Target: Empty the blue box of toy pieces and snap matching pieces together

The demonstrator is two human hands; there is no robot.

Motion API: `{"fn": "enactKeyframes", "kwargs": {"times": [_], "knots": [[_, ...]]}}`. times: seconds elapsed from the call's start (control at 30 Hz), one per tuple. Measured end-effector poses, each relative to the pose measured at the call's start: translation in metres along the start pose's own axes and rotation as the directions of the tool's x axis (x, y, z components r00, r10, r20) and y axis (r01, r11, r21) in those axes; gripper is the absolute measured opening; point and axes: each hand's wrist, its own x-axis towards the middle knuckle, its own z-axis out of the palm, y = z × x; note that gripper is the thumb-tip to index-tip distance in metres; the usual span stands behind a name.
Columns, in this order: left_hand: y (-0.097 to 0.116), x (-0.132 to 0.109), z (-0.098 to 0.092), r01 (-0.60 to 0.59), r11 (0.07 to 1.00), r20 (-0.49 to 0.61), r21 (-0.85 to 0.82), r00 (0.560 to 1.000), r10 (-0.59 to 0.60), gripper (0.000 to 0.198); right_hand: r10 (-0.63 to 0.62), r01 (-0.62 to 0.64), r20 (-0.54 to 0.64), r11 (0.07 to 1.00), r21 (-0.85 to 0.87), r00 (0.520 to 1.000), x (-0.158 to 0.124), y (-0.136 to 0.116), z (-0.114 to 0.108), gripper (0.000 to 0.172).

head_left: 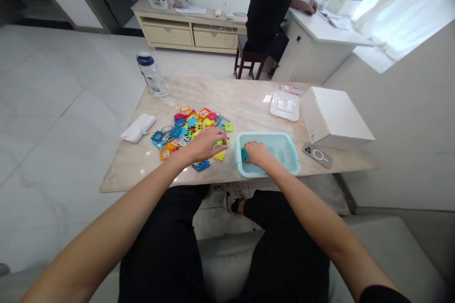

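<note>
Plastic gear-edged tiles (192, 122) lie heaped at ten o'clock from the pale-turquoise tub (284, 144); above the heap's four-o'clock side, the left hand (206, 144) hangs slack, unclenched. Inside the tub, at nine o'clock, the right hand (258, 153) grasps a teal tile (244, 155).

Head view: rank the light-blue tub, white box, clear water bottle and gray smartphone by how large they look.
1. Light-blue tub and white box: too alike to rank
2. Clear water bottle
3. Gray smartphone, the smallest
</note>
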Motion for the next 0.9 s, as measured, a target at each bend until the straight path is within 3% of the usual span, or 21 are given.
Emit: {"fn": "enactKeyframes", "kwargs": {"times": [0.23,0.43,0.57,0.73,0.9], "knots": [[-0.004,-0.003,0.007,0.146,0.984,0.034,-0.104,0.989,-0.143,0.028,0.048,-0.049,0.047,0.999,0.019,0.998,0.002,0.000,0.009,0.048],[0.010,0.005,0.024,0.417,0.846,0.021,-0.334,0.900,-0.435,0.051,0.093,-0.094,0.021,0.992,0.079,0.995,-0.001,-0.012,0.010,0.045],[0.017,0.015,0.032,0.469,0.825,0.053,-0.316,0.877,-0.478,0.050,0.150,-0.150,0.009,0.981,0.120,0.989,-0.002,-0.018,0.008,0.040],[0.020,0.026,0.038,0.551,0.780,0.189,-0.295,0.834,-0.518,0.058,0.175,-0.173,0.006,0.967,0.187,0.985,-0.001,-0.018,0.003,0.039],[0.022,0.029,0.045,0.544,0.794,0.248,-0.271,0.837,-0.488,0.053,0.167,-0.162,-0.003,0.961,0.224,0.986,0.001,-0.019,-0.001,0.040]]}}
